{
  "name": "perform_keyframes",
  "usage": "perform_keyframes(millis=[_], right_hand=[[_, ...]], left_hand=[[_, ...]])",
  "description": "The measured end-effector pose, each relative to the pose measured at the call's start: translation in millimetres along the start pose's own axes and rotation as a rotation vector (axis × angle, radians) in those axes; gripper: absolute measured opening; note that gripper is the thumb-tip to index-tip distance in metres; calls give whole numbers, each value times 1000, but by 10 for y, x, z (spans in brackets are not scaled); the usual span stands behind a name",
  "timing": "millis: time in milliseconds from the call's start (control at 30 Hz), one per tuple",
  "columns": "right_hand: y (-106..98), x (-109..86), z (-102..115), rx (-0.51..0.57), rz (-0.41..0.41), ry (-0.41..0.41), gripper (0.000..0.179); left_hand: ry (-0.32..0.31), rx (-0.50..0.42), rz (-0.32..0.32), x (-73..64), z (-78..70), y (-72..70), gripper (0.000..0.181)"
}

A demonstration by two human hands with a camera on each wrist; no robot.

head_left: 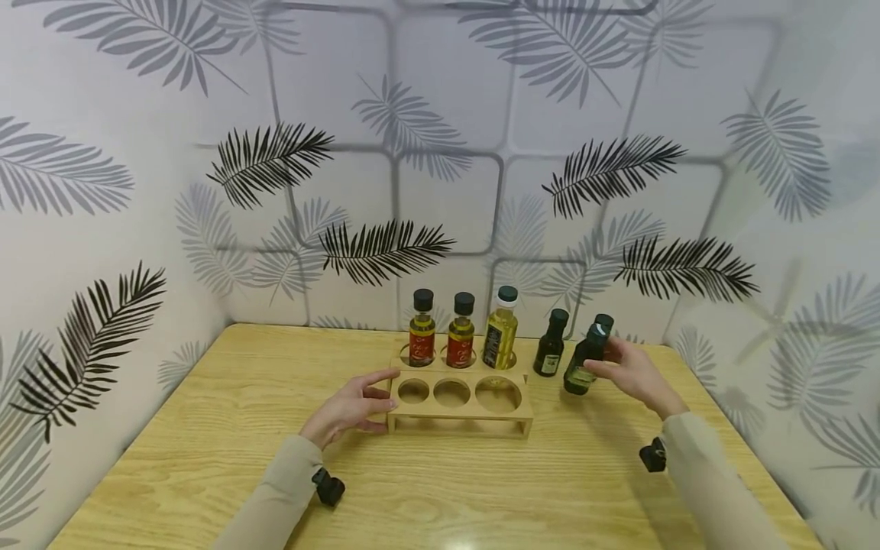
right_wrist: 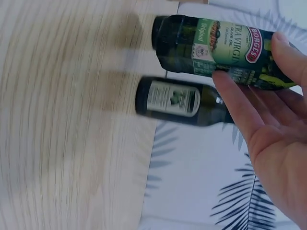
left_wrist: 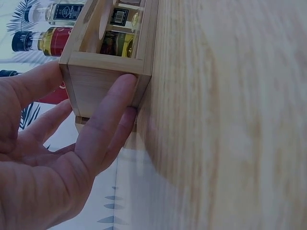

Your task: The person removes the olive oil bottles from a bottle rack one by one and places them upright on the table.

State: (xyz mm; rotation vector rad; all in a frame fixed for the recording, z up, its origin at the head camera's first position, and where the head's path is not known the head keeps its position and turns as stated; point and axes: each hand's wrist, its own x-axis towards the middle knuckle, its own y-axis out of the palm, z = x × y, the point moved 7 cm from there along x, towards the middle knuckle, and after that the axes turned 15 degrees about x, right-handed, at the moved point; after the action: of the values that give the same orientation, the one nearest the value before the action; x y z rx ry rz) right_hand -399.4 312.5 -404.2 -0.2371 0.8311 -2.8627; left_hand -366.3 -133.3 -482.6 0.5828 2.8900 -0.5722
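Note:
My left hand (head_left: 351, 409) touches the left end of a two-tier wooden bottle rack (head_left: 457, 426); in the left wrist view its fingers (left_wrist: 108, 112) rest spread against the end panel. My right hand (head_left: 635, 374) grips a green olive oil bottle (head_left: 583, 370), its cap leaning to the right. A white and green label (right_wrist: 225, 45) faces the right wrist camera. Behind it stands another dark bottle (right_wrist: 175, 99), mostly hidden in the head view. One more dark bottle (head_left: 550, 347) stands upright between the rack and the held bottle.
The rack's back tier holds two red-labelled oil bottles, one on the left (head_left: 422, 340) and one in the middle (head_left: 461, 342), and a larger yellow oil bottle (head_left: 500, 336). Its front tier has three round holes. A leaf-patterned wall (head_left: 447, 191) borders the wooden table (head_left: 440, 489).

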Motion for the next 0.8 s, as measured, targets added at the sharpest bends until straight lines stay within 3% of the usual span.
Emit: perform_keyframes(millis=[333, 800], right_hand=[[-189, -15, -113, 34, 53, -5, 65], [-337, -4, -261, -68, 79, 54, 88]], left_hand=[[13, 19, 1, 0, -43, -26, 62], [9, 18, -4, -15, -6, -11, 61]])
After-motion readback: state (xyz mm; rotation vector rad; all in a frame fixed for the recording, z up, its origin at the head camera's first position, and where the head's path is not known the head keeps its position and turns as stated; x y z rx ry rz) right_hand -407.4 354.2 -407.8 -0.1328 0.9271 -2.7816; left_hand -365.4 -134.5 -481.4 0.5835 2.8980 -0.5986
